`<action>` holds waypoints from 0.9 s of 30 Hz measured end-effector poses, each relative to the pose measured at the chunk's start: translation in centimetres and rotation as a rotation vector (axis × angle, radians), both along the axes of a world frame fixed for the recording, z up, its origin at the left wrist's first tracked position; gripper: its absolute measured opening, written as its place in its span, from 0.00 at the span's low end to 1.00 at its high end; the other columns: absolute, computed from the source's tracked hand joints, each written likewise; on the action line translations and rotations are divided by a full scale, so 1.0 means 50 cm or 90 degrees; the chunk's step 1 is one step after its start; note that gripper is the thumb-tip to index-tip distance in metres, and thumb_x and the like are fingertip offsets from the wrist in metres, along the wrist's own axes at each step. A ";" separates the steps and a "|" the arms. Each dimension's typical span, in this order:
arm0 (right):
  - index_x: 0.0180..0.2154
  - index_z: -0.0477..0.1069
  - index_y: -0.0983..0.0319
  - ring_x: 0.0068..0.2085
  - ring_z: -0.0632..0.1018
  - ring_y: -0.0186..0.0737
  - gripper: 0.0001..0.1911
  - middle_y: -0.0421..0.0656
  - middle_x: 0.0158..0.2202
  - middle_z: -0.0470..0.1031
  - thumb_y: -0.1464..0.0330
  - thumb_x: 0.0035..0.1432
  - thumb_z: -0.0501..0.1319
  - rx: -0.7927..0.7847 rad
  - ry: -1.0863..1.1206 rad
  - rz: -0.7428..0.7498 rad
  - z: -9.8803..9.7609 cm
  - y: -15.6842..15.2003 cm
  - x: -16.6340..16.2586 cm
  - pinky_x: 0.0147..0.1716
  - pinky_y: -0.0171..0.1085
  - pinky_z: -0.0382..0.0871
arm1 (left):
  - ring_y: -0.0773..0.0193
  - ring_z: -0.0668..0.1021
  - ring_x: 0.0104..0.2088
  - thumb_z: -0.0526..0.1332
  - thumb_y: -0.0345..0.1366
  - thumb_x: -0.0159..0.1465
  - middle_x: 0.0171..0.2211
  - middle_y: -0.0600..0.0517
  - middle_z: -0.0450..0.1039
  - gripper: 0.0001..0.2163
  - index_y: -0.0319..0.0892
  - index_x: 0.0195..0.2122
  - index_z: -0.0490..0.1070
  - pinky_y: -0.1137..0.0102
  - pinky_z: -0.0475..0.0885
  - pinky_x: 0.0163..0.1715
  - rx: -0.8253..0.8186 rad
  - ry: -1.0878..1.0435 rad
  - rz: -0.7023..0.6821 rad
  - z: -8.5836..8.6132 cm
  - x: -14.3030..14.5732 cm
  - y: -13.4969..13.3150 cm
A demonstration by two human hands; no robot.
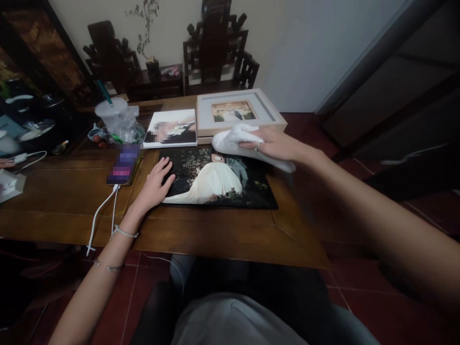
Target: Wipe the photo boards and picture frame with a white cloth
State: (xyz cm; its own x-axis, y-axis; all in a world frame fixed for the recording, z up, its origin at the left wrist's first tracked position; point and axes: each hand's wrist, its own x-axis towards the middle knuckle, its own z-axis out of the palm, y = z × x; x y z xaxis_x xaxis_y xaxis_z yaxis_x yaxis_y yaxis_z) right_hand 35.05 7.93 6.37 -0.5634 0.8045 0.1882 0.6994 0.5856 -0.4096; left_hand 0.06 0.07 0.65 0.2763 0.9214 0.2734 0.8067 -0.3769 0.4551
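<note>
A large dark photo print [223,179] showing a pale gown lies flat on the wooden table [215,235]. My left hand [156,182] rests on its left edge with the fingers spread. Over the far right part of the print, my right hand [266,141] grips a bunched white cloth [235,136], one end of which trails to the right. Behind the cloth stands a light-framed picture box [237,110] with a small photo in the middle. Left of that box lies a smaller white-edged photo panel [170,127].
A phone [124,165] with a white charging cable [94,225] lies left of my left hand. Behind it are a plastic cup [113,110] with a straw and a crumpled clear bag [127,124]. Dark wooden chairs [215,48] and a potted plant [153,64] stand beyond the table.
</note>
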 end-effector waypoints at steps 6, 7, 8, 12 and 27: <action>0.51 0.72 0.58 0.44 0.78 0.58 0.19 0.51 0.41 0.78 0.66 0.62 0.50 0.063 -0.107 -0.027 -0.033 -0.155 -0.005 0.43 0.55 0.71 | 0.53 0.58 0.70 0.52 0.42 0.70 0.68 0.40 0.58 0.23 0.38 0.64 0.63 0.51 0.54 0.67 -0.008 0.000 0.007 0.001 0.004 0.000; 0.52 0.72 0.58 0.45 0.78 0.59 0.20 0.51 0.42 0.78 0.68 0.62 0.50 0.062 -0.110 -0.018 -0.037 -0.188 -0.004 0.44 0.55 0.72 | 0.53 0.58 0.70 0.52 0.42 0.70 0.68 0.39 0.57 0.23 0.38 0.64 0.63 0.50 0.54 0.67 -0.011 0.000 0.012 0.001 0.005 0.000; 0.53 0.71 0.59 0.48 0.78 0.59 0.22 0.52 0.46 0.77 0.70 0.61 0.50 0.060 -0.110 -0.002 -0.040 -0.221 -0.003 0.46 0.56 0.72 | 0.52 0.57 0.70 0.52 0.42 0.70 0.68 0.39 0.57 0.24 0.38 0.64 0.63 0.50 0.55 0.66 -0.013 0.001 0.017 0.002 0.005 -0.001; 0.49 0.73 0.59 0.61 0.69 0.61 0.25 0.54 0.60 0.70 0.75 0.49 0.52 0.093 -0.076 0.085 -0.054 -0.330 -0.004 0.54 0.59 0.68 | 0.53 0.58 0.70 0.53 0.42 0.70 0.70 0.41 0.54 0.24 0.41 0.65 0.61 0.50 0.56 0.66 -0.010 -0.006 0.023 0.004 0.007 -0.003; 0.56 0.69 0.66 0.60 0.69 0.62 0.26 0.58 0.57 0.71 0.78 0.56 0.50 0.066 -0.179 0.078 -0.009 -0.125 -0.081 0.57 0.64 0.62 | 0.53 0.56 0.70 0.49 0.43 0.70 0.69 0.40 0.54 0.24 0.38 0.65 0.61 0.46 0.53 0.66 -0.038 0.009 0.007 0.004 0.002 -0.004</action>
